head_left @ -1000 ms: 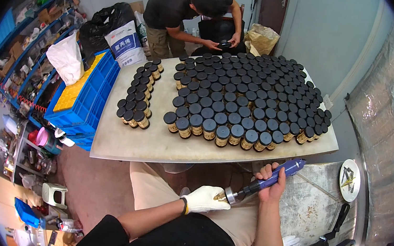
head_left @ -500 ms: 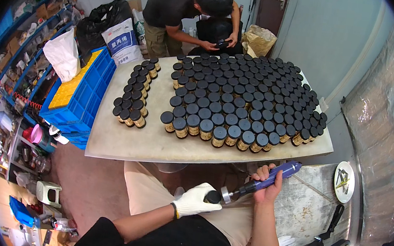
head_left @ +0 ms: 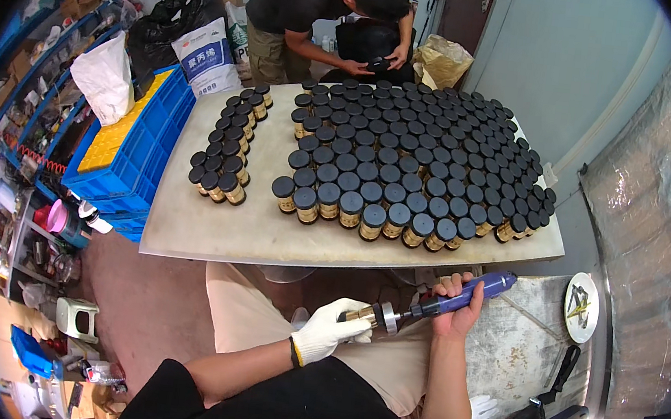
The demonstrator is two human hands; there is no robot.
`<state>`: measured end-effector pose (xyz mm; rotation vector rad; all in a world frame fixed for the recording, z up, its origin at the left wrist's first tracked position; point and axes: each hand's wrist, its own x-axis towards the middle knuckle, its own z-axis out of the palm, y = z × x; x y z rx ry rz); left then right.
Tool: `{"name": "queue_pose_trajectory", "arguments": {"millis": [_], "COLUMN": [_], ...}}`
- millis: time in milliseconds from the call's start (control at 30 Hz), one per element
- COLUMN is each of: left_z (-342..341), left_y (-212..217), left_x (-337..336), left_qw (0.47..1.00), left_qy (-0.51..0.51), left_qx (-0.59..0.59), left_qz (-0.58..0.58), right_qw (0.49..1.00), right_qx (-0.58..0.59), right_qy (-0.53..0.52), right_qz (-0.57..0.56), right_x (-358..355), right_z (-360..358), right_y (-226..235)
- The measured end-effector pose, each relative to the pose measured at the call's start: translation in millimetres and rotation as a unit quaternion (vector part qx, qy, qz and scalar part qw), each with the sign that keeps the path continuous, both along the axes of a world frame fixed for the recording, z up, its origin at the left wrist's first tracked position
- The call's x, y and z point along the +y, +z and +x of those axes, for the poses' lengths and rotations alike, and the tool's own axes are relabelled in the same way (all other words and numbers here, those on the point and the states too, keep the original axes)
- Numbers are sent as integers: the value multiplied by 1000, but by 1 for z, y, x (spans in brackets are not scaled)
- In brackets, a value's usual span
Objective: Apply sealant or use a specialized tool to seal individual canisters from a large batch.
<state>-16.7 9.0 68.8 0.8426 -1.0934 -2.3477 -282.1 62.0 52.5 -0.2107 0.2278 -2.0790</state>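
Note:
My left hand (head_left: 329, 329), in a white glove, is closed round a small jar (head_left: 362, 316) with a gold label and black lid, tilted on its side over my lap. Bare, my right hand (head_left: 456, 306) grips a purple electric screwdriver (head_left: 469, 296). On its front end sits a silver round cap-driving head (head_left: 389, 317), which meets the lid end of the jar. Ahead on the table (head_left: 267, 239) stand many similar jars (head_left: 373, 220) in a large block, with a narrower group of jars (head_left: 231, 186) to the left.
Blue crates (head_left: 132, 163) holding yellow contents stand left of the table. On the right, a metal surface (head_left: 522, 344) carries a white plate (head_left: 583, 289) with thin pieces and a white glove (head_left: 482, 413). Another person (head_left: 306, 22) bends over a handheld object behind the table.
The jar has turned from lid-up toward the screwdriver, and its lid end now meets the silver head. My left hand has shifted slightly right. The whole view has tilted a little.

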Motion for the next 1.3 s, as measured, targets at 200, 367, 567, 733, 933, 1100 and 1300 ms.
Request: {"name": "queue_pose_trajectory", "arguments": {"millis": [200, 367, 567, 733, 933, 1100, 1300], "left_z": [5, 7, 3, 0, -1, 1, 18], "left_y": [0, 5, -4, -3, -3, -7, 8], "left_x": [11, 4, 4, 4, 5, 7, -1], "left_qw": [997, 998, 998, 997, 997, 997, 1000], "left_qy": [-44, -17, -12, -7, -12, -10, -14], "left_qx": [-13, 53, 40, 12, 5, 9, -3], "left_qz": [-66, 2, 43, 77, 74, 80, -13], "right_qw": [998, 999, 998, 1000, 1000, 999, 999], "right_qx": [31, -31, -52, -12, 14, 10, -13], "right_qy": [-33, -22, 30, 16, 25, 24, 34], "right_qz": [35, 14, -14, 14, 9, 19, 24], "right_x": [-2, 3, 2, -1, 0, 0, -1], "right_z": [-3, -7, 7, 9, 11, 14, 14], "right_y": [3, -1, 4, 4, 5, 5, 3]}}
